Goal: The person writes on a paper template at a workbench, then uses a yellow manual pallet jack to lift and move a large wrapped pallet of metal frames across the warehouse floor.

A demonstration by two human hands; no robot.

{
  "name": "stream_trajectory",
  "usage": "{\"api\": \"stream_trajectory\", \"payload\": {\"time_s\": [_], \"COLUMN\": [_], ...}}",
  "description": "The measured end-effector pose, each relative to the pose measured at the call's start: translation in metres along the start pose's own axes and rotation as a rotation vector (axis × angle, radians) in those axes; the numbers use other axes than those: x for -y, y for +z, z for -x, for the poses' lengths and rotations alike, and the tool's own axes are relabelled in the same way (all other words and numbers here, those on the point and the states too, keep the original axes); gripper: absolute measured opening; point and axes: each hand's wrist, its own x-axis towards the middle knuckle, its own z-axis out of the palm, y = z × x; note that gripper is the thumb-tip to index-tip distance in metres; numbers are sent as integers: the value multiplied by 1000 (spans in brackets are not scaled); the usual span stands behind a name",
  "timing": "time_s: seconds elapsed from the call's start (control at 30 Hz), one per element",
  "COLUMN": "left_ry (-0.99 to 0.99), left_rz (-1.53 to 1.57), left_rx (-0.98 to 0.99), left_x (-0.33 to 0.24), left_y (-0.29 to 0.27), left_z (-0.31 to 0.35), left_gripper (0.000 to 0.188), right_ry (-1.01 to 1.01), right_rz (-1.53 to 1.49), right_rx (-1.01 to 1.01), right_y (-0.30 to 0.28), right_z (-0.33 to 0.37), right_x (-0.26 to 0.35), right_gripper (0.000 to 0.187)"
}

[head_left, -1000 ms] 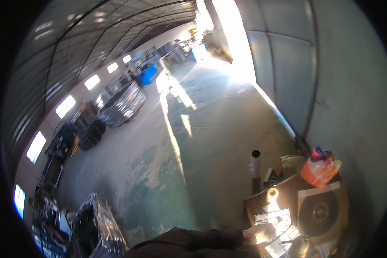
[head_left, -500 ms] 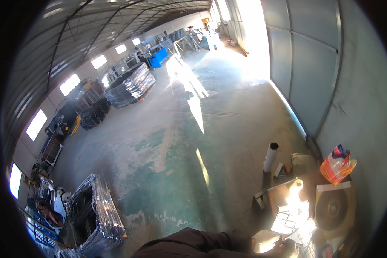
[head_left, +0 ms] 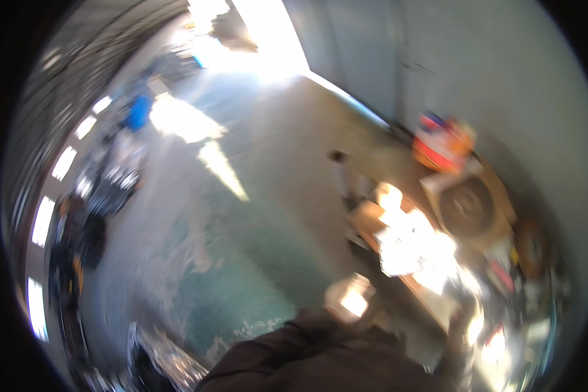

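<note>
Small pale boxy thing (head_left: 351,299), sunlit, sits at the end of a dark sleeve (head_left: 320,356), prob in a hand, but blur hides the fingers, so can't tell if that hand grips it or which one it is. Best to steady the head & keep the item level. Beyond it, cluttered surface (head_left: 372,219) w/ a round disc (head_left: 467,206) and orange container (head_left: 444,140). Further off, green concrete floor (head_left: 242,248), bright open doorway (head_left: 255,32).

1 dark sleeve (head_left: 320,356) at the lower edge (hands too blurred).
</note>
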Motion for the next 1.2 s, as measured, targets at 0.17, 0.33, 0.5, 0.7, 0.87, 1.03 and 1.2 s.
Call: {"api": "stream_trajectory", "payload": {"time_s": [0.17,0.33,0.5,0.7,0.87,1.03,1.2], "left_ry": [-307,-99,55,211,376,421,392], "left_rz": [133,81,9,-115,-173,-222,-210], "left_rx": [203,279,311,359,352,309,317], "left_x": [18,-1,36,86,118,135,131], "left_y": [14,52,113,180,224,234,233], "left_z": [-14,-59,-130,-202,-208,-196,-200], "left_gripper": [13,17,21,17,31,32,35], "right_ry": [-177,-488,-447,-352,-283,-229,-265], "right_rz": [368,826,1022,869,706,445,323], "right_rx": [111,-118,-390,-437,-463,-518,-568], "right_y": [-11,47,99,122,126,130,128], "right_z": [-14,-6,-38,-54,-47,-43,-60], "right_x": [-8,-64,-111,-134,-136,-130,-121], "right_gripper": [30,44,85,74,71,73,67]}}
